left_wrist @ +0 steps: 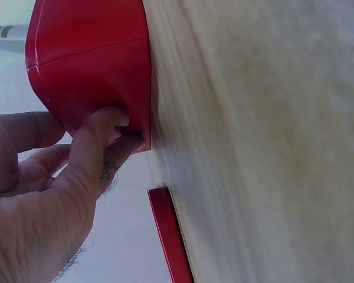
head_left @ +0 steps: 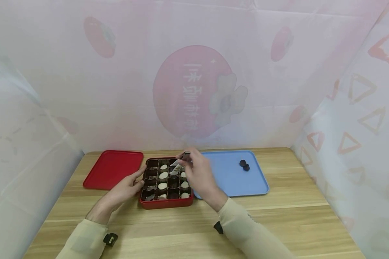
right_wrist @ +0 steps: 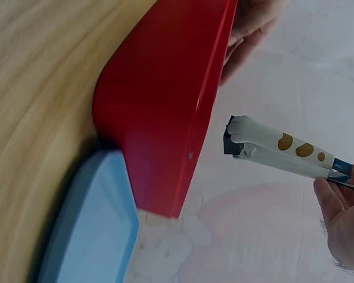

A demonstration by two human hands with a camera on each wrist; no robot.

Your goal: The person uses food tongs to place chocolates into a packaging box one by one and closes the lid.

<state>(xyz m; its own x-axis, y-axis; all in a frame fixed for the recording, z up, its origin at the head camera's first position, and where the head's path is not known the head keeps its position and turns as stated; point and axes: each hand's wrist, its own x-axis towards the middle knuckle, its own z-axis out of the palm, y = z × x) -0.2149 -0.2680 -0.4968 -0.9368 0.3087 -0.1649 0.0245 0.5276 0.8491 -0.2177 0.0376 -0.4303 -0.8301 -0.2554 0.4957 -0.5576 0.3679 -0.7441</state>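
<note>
A red box sits on the table with a divided dark insert holding white chocolates and some dark ones. My left hand rests its fingers against the left side of this box, fingertips on the red wall in the left wrist view. Over the box, my right hand grips small white tongs with a cat-paw shape and brown spots. Between the tongs' tips is a dark, square-edged piece, held above the rim in the right wrist view.
Right of the box lies a blue tray bearing two dark chocolates near its far right corner. A flat red lid or tray lies to the left. A printed white curtain closes off the table's back and sides.
</note>
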